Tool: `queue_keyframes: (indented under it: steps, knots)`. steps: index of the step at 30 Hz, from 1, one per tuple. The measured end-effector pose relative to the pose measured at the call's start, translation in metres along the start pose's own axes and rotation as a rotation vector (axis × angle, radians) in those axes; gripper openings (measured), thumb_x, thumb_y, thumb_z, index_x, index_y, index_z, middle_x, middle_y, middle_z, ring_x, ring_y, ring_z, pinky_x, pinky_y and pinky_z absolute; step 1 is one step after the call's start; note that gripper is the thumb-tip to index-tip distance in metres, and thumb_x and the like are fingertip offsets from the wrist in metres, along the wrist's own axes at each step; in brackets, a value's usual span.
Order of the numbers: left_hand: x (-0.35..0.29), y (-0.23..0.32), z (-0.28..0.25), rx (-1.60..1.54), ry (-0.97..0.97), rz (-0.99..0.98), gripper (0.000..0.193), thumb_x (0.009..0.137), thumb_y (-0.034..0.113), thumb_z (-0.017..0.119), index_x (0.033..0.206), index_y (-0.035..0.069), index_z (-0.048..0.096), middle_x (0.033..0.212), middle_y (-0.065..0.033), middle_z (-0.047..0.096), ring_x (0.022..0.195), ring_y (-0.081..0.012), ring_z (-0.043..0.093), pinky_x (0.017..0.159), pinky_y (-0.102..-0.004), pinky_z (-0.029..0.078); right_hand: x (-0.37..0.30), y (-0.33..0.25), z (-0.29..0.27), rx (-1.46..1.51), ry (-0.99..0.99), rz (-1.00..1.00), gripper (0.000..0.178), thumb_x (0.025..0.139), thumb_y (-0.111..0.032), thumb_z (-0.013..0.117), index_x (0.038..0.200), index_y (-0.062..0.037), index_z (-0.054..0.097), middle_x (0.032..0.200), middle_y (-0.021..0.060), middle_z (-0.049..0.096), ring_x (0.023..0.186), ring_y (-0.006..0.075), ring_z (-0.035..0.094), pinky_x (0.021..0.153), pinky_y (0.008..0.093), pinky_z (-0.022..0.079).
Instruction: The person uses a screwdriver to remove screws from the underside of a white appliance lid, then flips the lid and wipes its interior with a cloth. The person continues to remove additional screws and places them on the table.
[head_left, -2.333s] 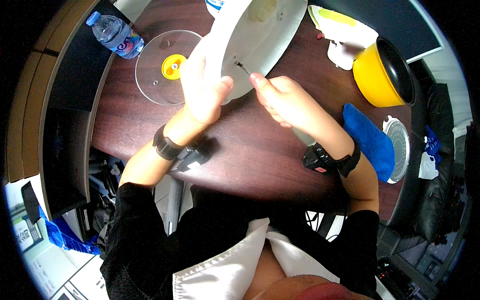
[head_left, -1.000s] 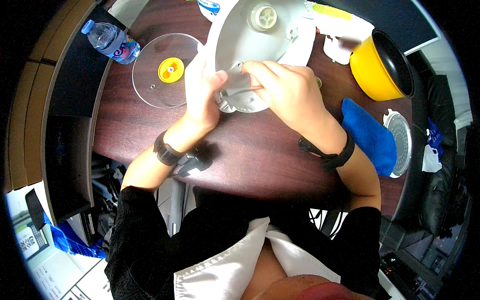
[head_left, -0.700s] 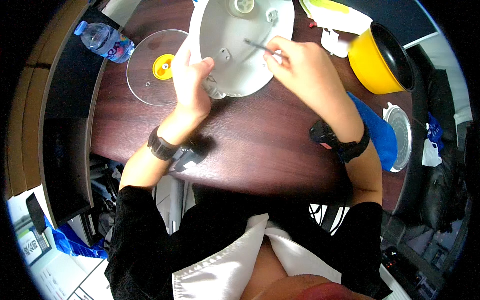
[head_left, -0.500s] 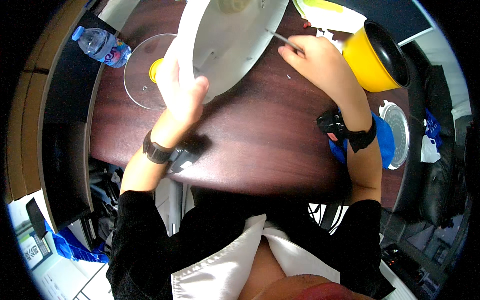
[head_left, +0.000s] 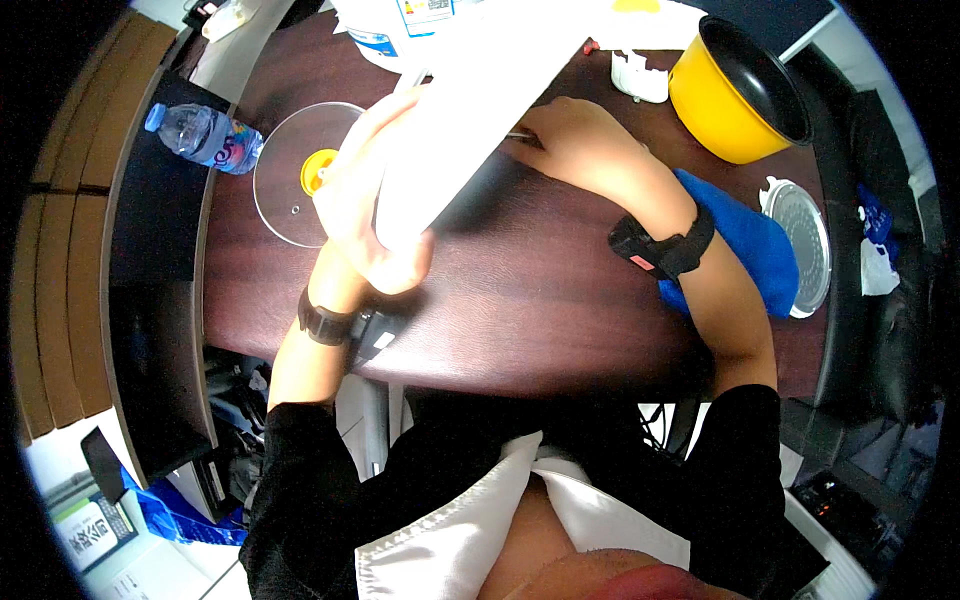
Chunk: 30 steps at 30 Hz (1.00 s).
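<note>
A white curved plastic shell (head_left: pixel 485 110), perhaps a housing, is tilted up over the dark wood table, its hollow side turned away from view. My left hand (head_left: pixel 365 205) grips its near left edge, thumb on one side and fingers on the other. Partly behind the shell's right side, my right hand (head_left: pixel 575 135) is closed around a thin grey metal tool (head_left: pixel 520 135). Only a short length of that tool shows, and its tip is hidden. Under and beside the left hand lies a clear glass lid (head_left: pixel 275 195) with a yellow knob (head_left: pixel 318 170).
A yellow pot (head_left: pixel 725 100) with a black inside lies tilted at the far right, near a small white plastic part (head_left: pixel 638 78). Closer in are a blue cloth (head_left: pixel 745 245) and a white-rimmed disc (head_left: pixel 802 245). A water bottle (head_left: pixel 205 138) stands left; a white tub (head_left: pixel 370 40) sits behind.
The shell has turned so its inside no longer shows. My right hand has moved left to the shell, carrying the tool. My view has shifted slightly.
</note>
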<state>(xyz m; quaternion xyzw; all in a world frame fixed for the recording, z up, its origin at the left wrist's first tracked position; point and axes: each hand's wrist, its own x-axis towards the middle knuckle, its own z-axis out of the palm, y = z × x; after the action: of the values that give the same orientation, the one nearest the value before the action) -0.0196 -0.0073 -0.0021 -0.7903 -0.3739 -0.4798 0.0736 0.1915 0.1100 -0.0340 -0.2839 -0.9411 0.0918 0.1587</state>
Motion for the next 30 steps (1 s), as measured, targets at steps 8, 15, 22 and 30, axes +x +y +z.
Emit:
queue_keyframes:
  steps: [8,15,22,30]
  knots:
    - [-0.016,0.005,0.009,-0.253,0.124,-0.369,0.055,0.060,0.026,0.054,0.101,-0.010,0.051,0.089,-0.0170,0.056,0.078,-0.0251,0.054,0.071,-0.0328,0.044,0.002,-0.007,0.001,0.140,0.150,-0.097,0.021,0.076,-0.019,0.059,0.093,-0.0067,0.057,0.071,0.0158,0.060,0.067,0.0326,0.060,0.059,0.0416,0.048]
    - [-0.010,0.003,0.006,-0.878,0.325,-0.589,0.057,0.064,0.029,0.053,0.110,-0.004,0.044,0.100,-0.0144,0.051,0.090,-0.0236,0.052,0.079,-0.0348,0.044,0.005,-0.006,-0.022,0.169,0.143,0.029,0.026,0.078,-0.028,0.059,0.070,-0.0042,0.061,0.059,0.0155,0.057,0.056,0.0324,0.058,0.053,0.0402,0.047]
    - [-0.001,-0.001,0.008,-1.112,0.526,-0.785,0.060,0.072,0.033,0.047,0.116,-0.006,0.042,0.108,-0.0170,0.052,0.098,-0.0271,0.053,0.086,-0.0378,0.042,0.016,0.032,-0.027,0.456,0.752,0.322,0.038,0.080,-0.038,0.062,0.075,-0.0016,0.053,0.059,0.0079,0.056,0.054,0.0171,0.057,0.054,0.0275,0.046]
    - [0.008,-0.008,-0.005,-1.091,0.462,-0.973,0.067,0.075,0.038,0.050,0.125,-0.004,0.037,0.118,-0.0175,0.048,0.107,-0.0275,0.049,0.092,-0.0393,0.039,0.007,0.022,-0.047,0.295,0.697,0.209,0.028,0.087,-0.027,0.053,0.077,-0.0023,0.058,0.052,0.0150,0.049,0.046,0.0219,0.053,0.046,0.0327,0.040]
